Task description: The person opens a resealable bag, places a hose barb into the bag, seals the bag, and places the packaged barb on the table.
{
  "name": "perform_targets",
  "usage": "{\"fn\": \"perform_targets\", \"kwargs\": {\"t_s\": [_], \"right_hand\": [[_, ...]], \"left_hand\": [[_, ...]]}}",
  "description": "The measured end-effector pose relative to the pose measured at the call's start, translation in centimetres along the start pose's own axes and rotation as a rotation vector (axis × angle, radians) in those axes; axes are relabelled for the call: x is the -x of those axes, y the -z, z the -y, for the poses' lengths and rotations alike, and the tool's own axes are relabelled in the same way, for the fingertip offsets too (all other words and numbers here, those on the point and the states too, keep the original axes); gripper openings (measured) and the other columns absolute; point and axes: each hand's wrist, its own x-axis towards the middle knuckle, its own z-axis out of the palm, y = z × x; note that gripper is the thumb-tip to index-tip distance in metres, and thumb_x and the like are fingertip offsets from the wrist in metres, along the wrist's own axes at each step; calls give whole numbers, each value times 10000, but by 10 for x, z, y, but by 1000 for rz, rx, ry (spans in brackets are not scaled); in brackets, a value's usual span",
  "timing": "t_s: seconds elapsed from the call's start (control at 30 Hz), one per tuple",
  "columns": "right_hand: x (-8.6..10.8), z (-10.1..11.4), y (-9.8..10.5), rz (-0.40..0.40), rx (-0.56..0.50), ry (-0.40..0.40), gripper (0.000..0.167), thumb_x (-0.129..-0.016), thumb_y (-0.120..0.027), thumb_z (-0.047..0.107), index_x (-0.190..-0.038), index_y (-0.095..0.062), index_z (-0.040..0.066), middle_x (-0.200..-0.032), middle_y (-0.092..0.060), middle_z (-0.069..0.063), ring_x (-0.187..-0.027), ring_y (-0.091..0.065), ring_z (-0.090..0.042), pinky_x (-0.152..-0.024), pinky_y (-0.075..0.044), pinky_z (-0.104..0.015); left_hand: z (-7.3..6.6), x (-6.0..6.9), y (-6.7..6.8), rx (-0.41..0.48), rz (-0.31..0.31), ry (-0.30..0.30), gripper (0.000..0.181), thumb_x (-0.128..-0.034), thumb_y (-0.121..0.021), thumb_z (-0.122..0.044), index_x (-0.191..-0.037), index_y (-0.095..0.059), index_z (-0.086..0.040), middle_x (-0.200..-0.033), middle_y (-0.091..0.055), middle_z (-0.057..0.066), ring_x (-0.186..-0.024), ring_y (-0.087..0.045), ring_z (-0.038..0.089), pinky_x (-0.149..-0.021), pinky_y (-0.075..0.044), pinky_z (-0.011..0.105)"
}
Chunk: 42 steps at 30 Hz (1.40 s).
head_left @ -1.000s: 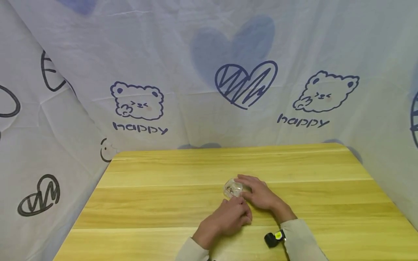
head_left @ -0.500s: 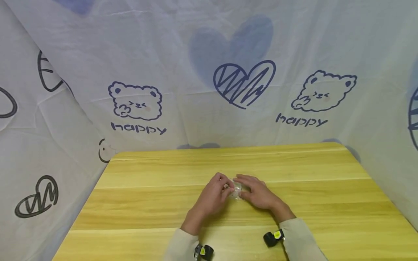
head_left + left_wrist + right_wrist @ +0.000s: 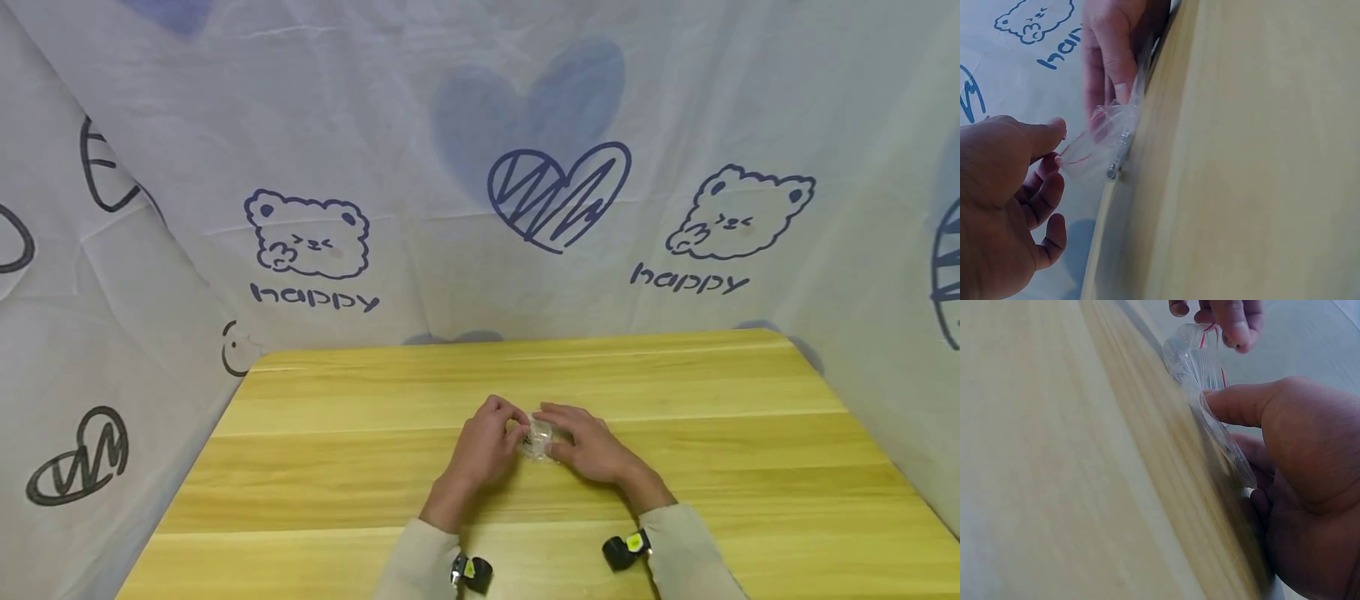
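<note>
A small clear zip-lock bag (image 3: 541, 438) with red seal lines lies on the wooden table between both hands. Small shiny pieces (image 3: 1116, 164) show inside it in the left wrist view; their kind is unclear. My left hand (image 3: 482, 443) pinches the bag's mouth edge between thumb and index finger, the other fingers loosely bent. On the opposite side, my right hand (image 3: 597, 447) holds the bag, its thumb (image 3: 1238, 404) against the plastic in the right wrist view and its fingers partly hidden behind.
The light wooden table (image 3: 337, 467) extends all round the hands. A white printed cloth (image 3: 420, 167) hangs behind it and along both sides. A small black camera (image 3: 476, 573) sits at the left wrist, another camera (image 3: 622, 552) at the right.
My left hand has moved from in front of the bag up to its left side and now pinches its edge, drawing slightly left. The right hand has stayed nearly still.
</note>
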Motion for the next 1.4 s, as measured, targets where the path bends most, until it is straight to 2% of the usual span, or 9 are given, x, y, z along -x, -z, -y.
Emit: {"fn": "perform_targets", "kwargs": {"t_s": [0.17, 0.47, 0.8, 1.1, 1.4], "right_hand": [[0, 2, 0, 4, 1, -6, 480, -943, -610, 236, -1410, -505, 219, -1532, -396, -49, -1417, -331, -344, -1080, -209, -655], [1, 1, 0, 3, 15, -11, 487, -943, -611, 234, -1416, -497, 225, -1533, -393, -61, -1419, -325, -348, -1078, -216, -655], [1, 1, 0, 5, 6, -7, 528, -916, -639, 237, -1422, -489, 238, -1531, -396, -63, -1419, -325, -348, -1079, -219, -648], [0, 1, 0, 3, 17, 6, 562, -906, -649, 231, -1437, -467, 210, -1527, -399, -84, -1409, -333, -365, -1077, -219, -656], [1, 2, 1, -5, 21, -11, 592, -887, -677, 281, -1429, -473, 161, -1512, -420, -89, -1394, -353, -365, -1090, -221, -648]], "left_hand": [[2, 1, 0, -30, -6, 1, 135, -972, -580, -271, -1013, -676, -184, -1047, -545, 4, -748, -469, 111, -685, -409, 250], [4, 3, 3, -13, -15, 17, 151, -978, -569, -290, -1020, -672, -187, -1036, -558, 0, -766, -492, 118, -701, -427, 264], [7, 6, 9, 56, 46, 94, 123, -964, -583, -273, -1021, -600, -166, -914, -569, -54, -765, -518, 91, -685, -436, 254], [9, 8, 10, 72, 70, 82, 80, -959, -578, -221, -925, -536, -162, -822, -549, -39, -674, -478, 99, -599, -406, 241], [11, 10, 11, 4, 117, 64, 16, -869, -582, -124, -884, -587, -123, -742, -537, -56, -657, -480, 98, -595, -397, 240]]}}
